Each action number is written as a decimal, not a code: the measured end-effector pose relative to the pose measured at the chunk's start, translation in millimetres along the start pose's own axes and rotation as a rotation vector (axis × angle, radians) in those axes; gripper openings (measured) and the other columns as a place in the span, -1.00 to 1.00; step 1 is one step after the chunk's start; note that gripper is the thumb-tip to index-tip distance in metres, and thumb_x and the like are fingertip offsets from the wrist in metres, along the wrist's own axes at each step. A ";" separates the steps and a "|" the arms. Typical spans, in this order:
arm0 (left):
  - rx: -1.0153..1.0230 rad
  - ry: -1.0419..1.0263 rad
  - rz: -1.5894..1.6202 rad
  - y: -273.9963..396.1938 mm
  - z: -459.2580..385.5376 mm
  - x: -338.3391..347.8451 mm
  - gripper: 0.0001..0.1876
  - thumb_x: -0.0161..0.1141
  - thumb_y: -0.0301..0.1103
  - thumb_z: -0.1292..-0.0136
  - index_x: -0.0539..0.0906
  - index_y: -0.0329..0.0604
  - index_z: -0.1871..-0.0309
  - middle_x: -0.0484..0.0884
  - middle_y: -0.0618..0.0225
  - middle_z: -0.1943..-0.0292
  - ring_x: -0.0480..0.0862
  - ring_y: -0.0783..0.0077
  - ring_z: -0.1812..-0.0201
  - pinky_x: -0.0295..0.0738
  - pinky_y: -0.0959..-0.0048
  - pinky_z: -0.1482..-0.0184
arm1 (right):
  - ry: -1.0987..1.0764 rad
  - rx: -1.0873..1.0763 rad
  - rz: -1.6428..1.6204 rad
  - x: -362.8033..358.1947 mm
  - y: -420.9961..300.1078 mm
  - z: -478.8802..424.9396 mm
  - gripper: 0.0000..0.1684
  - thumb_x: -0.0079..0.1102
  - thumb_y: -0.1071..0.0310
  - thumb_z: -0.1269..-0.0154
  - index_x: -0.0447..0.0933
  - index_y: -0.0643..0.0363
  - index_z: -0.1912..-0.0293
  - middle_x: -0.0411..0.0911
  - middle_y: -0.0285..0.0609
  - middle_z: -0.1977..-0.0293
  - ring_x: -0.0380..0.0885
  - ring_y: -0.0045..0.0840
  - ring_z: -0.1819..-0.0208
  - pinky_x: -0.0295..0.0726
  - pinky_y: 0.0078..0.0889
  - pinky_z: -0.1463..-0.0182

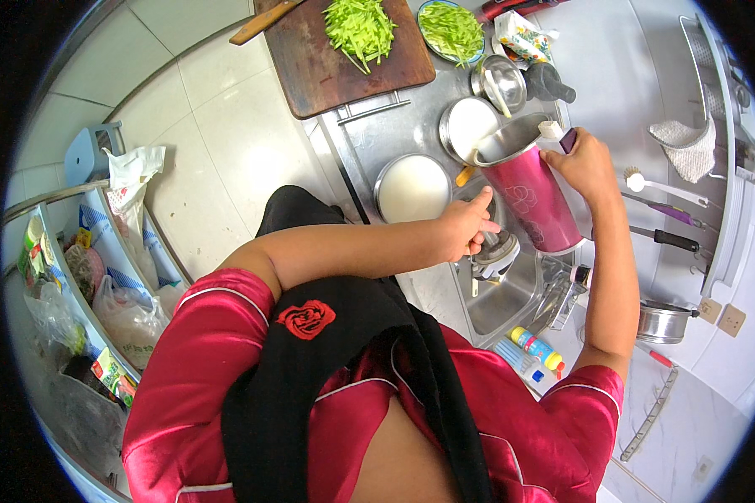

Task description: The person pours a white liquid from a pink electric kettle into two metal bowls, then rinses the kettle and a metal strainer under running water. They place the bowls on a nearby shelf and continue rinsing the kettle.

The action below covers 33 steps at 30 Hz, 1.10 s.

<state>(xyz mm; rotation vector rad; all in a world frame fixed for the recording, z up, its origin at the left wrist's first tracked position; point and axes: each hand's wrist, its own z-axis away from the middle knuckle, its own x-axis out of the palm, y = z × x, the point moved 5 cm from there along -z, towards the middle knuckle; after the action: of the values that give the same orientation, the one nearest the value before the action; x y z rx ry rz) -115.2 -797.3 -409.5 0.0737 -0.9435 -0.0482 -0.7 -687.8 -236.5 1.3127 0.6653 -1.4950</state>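
Note:
My right hand (582, 163) grips the dark handle of a pink metal jug (531, 201) with a flower pattern. The jug is tilted, its steel mouth close to a metal bowl of white liquid (470, 129); some white liquid shows inside its lip. My left hand (469, 227) is beside the jug's lower side, thumb and forefinger apart and the other fingers curled, with nothing seen in it. Below that hand, a grey and white appliance head (498, 254) rests at the sink (500, 308). A second bowl of white liquid (414, 190) stands left of the jug.
Shredded green vegetable (360, 28) lies on a wooden cutting board (302, 75) beside a knife handle (264, 22). More shreds fill a plate (451, 31). A steel bowl (502, 85) holds a white utensil. Bottles (535, 347) stand by the sink; utensils hang from a wall rack (717, 188).

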 end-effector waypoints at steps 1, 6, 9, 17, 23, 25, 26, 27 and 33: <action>-0.001 -0.001 0.002 -0.2 1.2 -0.3 -0.27 -0.18 0.22 -0.27 0.25 -0.36 -0.18 0.53 0.13 0.01 0.14 0.63 0.66 0.17 0.61 0.61 | -0.006 -0.009 0.023 -0.8 -2.3 -1.5 -0.50 0.31 0.10 0.15 0.51 0.35 0.33 0.55 0.14 0.38 0.55 -0.09 0.27 0.49 -0.19 0.19; 0.002 -0.031 0.011 -0.2 7.1 -0.1 -0.26 -0.18 0.21 -0.28 0.23 -0.37 -0.20 0.53 0.13 0.01 0.14 0.63 0.66 0.17 0.61 0.61 | -0.039 -0.058 0.139 -6.8 -19.3 -8.1 -0.52 0.31 0.10 0.16 0.51 0.32 0.34 0.56 0.13 0.37 0.54 -0.09 0.26 0.49 -0.16 0.18; 0.009 -0.035 0.020 1.0 10.6 -0.7 -0.26 -0.17 0.20 -0.28 0.23 -0.37 -0.20 0.53 0.12 0.00 0.14 0.64 0.66 0.17 0.61 0.61 | -0.039 -0.138 0.204 -10.3 -33.6 -10.4 -0.54 0.30 0.11 0.16 0.52 0.31 0.34 0.56 0.13 0.37 0.55 -0.10 0.26 0.51 -0.16 0.17; 0.007 -0.040 0.035 -1.2 17.0 -5.5 -0.27 -0.16 0.19 -0.28 0.22 -0.38 -0.20 0.52 0.11 -0.01 0.14 0.64 0.66 0.16 0.62 0.62 | -0.086 -0.219 0.359 -7.0 -59.8 -27.5 -0.62 0.20 0.16 0.11 0.55 0.24 0.31 0.57 0.07 0.32 0.55 -0.13 0.22 0.53 -0.19 0.14; -0.037 -0.038 0.027 -11.7 26.6 -12.5 -0.29 -0.15 0.17 -0.29 0.22 -0.36 -0.20 0.52 0.12 -0.01 0.12 0.64 0.68 0.14 0.62 0.62 | -0.060 -0.218 0.375 -17.4 -66.4 -21.7 -0.63 0.17 0.17 0.10 0.55 0.23 0.31 0.57 0.06 0.33 0.55 -0.15 0.21 0.53 -0.20 0.13; -0.045 -0.045 0.029 -14.1 28.8 -15.4 -0.30 -0.15 0.17 -0.29 0.22 -0.35 -0.20 0.52 0.12 -0.01 0.12 0.64 0.68 0.13 0.62 0.63 | -0.053 -0.204 0.375 -22.0 -63.4 -18.6 -0.62 0.19 0.15 0.11 0.55 0.24 0.31 0.57 0.06 0.33 0.55 -0.15 0.22 0.53 -0.20 0.13; -0.050 -0.044 0.024 -15.6 29.8 -16.5 -0.30 -0.15 0.16 -0.29 0.22 -0.35 -0.20 0.53 0.13 0.00 0.12 0.64 0.69 0.13 0.62 0.63 | -0.054 -0.195 0.370 -23.9 -61.9 -15.7 -0.61 0.19 0.15 0.11 0.54 0.24 0.31 0.57 0.06 0.34 0.55 -0.15 0.22 0.53 -0.20 0.13; -0.055 -0.044 0.017 -16.4 31.9 -16.7 -0.31 -0.15 0.16 -0.29 0.23 -0.35 -0.19 0.53 0.13 0.00 0.11 0.64 0.69 0.13 0.62 0.63 | -0.053 -0.186 0.364 -25.5 -59.4 -12.9 -0.60 0.20 0.14 0.11 0.54 0.25 0.32 0.57 0.06 0.34 0.55 -0.15 0.22 0.53 -0.20 0.13; -0.096 -0.052 -0.008 -26.3 40.0 -18.0 -0.41 -0.10 0.11 -0.29 0.31 -0.34 -0.04 0.55 0.13 0.09 0.15 0.61 0.64 0.13 0.57 0.63 | 0.017 -0.063 0.232 -35.8 -24.1 11.7 -0.54 0.27 0.11 0.15 0.51 0.31 0.34 0.56 0.12 0.37 0.54 -0.08 0.25 0.49 -0.17 0.16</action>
<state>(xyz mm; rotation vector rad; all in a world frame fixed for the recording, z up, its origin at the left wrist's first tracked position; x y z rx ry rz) -158.4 -823.9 -402.9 -0.0127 -0.9913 -0.1035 -30.4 -678.3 -204.5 1.3083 0.5460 -1.2668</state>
